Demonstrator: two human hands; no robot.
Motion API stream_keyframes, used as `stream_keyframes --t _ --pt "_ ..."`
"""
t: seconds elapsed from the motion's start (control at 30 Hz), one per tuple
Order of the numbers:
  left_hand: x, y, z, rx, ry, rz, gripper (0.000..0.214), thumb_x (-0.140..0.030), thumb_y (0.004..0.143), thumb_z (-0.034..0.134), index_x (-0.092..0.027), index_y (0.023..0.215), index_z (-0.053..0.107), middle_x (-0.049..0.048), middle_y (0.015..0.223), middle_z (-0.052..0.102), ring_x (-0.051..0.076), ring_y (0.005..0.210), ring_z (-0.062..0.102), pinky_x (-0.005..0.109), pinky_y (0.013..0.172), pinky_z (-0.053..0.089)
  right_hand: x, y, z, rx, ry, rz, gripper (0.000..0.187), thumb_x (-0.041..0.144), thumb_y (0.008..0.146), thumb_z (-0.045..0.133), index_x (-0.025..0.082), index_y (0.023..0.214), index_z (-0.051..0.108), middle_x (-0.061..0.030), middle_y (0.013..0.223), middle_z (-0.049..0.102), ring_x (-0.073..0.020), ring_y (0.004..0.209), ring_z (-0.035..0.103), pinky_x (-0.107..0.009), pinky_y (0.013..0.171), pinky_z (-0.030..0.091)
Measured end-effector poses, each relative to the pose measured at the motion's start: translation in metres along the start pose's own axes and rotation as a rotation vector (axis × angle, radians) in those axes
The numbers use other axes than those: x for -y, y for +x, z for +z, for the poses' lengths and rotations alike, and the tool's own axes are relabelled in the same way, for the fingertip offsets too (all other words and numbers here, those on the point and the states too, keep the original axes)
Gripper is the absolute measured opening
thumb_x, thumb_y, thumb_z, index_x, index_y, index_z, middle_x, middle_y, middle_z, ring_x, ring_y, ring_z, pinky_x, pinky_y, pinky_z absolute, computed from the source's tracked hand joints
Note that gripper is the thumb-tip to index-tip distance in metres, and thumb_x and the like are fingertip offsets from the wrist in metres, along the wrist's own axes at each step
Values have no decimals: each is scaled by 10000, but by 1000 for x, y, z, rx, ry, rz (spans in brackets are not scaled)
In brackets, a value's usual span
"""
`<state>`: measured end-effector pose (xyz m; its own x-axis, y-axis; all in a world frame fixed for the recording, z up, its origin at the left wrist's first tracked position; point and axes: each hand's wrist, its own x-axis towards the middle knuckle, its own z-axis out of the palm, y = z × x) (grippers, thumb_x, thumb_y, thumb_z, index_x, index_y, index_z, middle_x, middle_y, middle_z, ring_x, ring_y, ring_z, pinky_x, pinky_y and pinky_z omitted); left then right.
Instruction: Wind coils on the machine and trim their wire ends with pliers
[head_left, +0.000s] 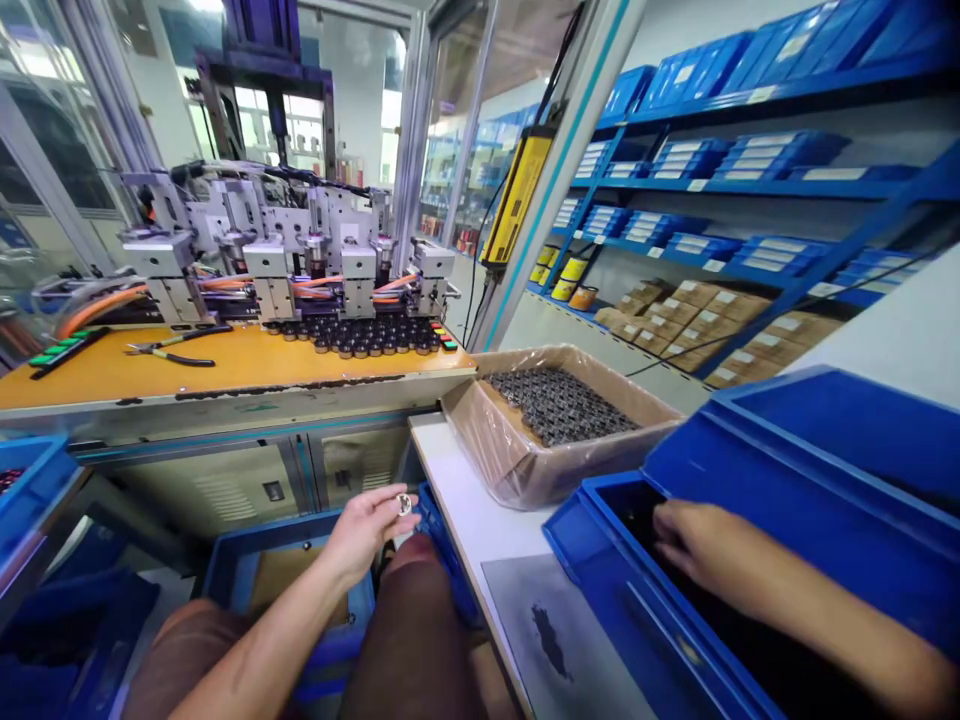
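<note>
My left hand [375,522] is above my thigh, its fingers pinched on a small round metal part [405,504] with a shiny rim. My right hand [694,540] reaches into an open blue bin [600,545] on the right. Its fingers bend down toward the dark inside of the bin, and shadow and blur hide their tips. The bin's contents are too dark to make out. Beside the bin, a plastic-lined cardboard box [510,465] holds many small dark round parts [562,405] in rows.
Ahead, a machine [270,270] stands on an orange worktop [247,375] with black round parts [360,335] and pliers [180,353]. A grey sheet [525,590] lies on the white side table [442,450]. Below my arm is a blue tray [225,550]. Shelves [750,190] line the right.
</note>
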<state>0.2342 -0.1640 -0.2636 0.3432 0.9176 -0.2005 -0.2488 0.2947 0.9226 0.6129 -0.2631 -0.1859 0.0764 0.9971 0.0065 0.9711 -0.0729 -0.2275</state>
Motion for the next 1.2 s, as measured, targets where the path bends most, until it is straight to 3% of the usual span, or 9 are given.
stream_keyframes --t 0.07,0.13,0.23,0.33,0.5,0.7,0.9,1.1,1.2 --pt "-16 -10 6 48 -27 11 460 -411 658 850 -179 1040 741 119 1030 775 183 825 751 283 780 590 20 -3 -20 -79 -30 -80 208 146 847 558 222 654 567 -98 758 632 -231 678 603 -376 663 473" --pt "-31 -21 17 117 -20 48 421 -364 700 833 -175 1065 740 115 1038 773 191 860 746 282 783 589 54 -8 -26 -250 7 -380 99 220 906 566 203 815 597 -122 937 646 -246 852 637 -377 745 510" --pt "-41 -37 34 231 12 111 329 -313 778 778 -165 1069 740 119 1006 779 180 797 740 279 725 587 111 -19 -7 -457 216 -632 60 140 924 553 196 943 567 -116 1121 611 -216 1031 621 -347 848 543" --pt "-35 -46 45 254 50 114 318 -273 798 762 -177 1100 725 111 991 784 138 694 705 239 636 553 143 -31 26 -486 323 -719 80 111 922 554 182 959 565 -106 1061 616 -171 900 633 -286 750 562" --pt "-19 -40 60 189 -45 10 281 -260 730 821 -159 985 763 79 850 789 105 631 649 209 609 521 139 -36 39 -473 388 -698 61 108 920 574 168 932 577 -101 1015 590 -145 795 601 -261 663 535" --pt "-15 -36 71 304 -194 -102 229 -285 763 798 -169 957 760 94 995 773 153 779 715 270 752 569 134 -29 30 -484 452 -679 64 108 921 578 169 933 586 -97 1024 593 -143 831 613 -263 713 554" --pt "-17 -42 68 431 -101 14 359 -153 688 841 -229 1030 764 57 1060 730 172 957 688 277 896 534 133 -30 33 -490 434 -695 51 105 919 593 153 932 591 -111 1031 612 -146 831 612 -270 712 554" --pt "-21 -44 67 426 36 180 296 -155 677 842 -207 962 781 56 1003 670 110 798 600 199 713 489 134 -34 32 -492 451 -693 76 98 915 582 164 947 600 -107 1058 596 -142 807 602 -274 695 555" --pt "-18 -44 66 435 8 183 286 -151 710 820 -212 983 762 69 1067 674 111 817 596 204 728 484 135 -35 31 -496 471 -681 70 102 908 595 163 941 609 -98 1017 574 -139 791 579 -258 662 545"
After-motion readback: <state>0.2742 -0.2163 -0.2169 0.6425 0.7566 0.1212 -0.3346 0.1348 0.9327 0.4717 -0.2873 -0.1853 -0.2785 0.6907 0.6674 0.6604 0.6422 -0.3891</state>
